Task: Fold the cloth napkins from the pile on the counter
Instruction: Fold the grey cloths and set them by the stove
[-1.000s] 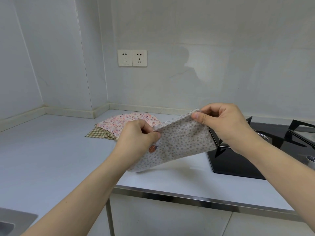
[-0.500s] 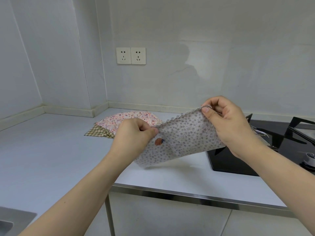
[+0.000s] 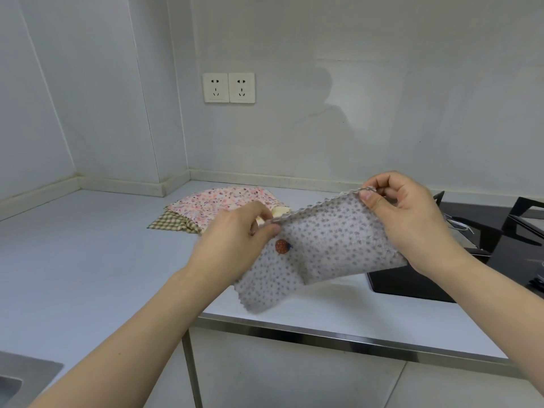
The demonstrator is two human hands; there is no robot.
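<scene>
Grey dotted fabric, the napkin [image 3: 323, 245] in work, is held in the air above the front part of the tabletop [image 3: 73, 260], clear of its surface. The left hand [image 3: 235, 245] grips the napkin's upper left corner, fingers [image 3: 272, 229] pinched together on the scalloped top edge. The right hand [image 3: 412, 219] grips the upper right corner, thumb and forefinger clamped on the same edge, at a higher level than the left. The top edge therefore runs tilted, rising from left to right. The napkin hangs doubled: a front layer falls below the right hand, and a second layer drops lower below the left hand. A small red strawberry motif [image 3: 281, 246] shows on the cloth just beside the left thumb.

The pile [image 3: 206, 210] of remaining napkins lies flat on the tabletop behind the left hand, near the rear wall. A pink floral napkin [image 3: 223, 201] is on top; a checked napkin [image 3: 170, 223] projects from under it at the left. A black hob [image 3: 485, 231] is set into the tabletop at the right, partly behind the right hand. A double wall socket [image 3: 229, 87] is fixed above the pile.
</scene>
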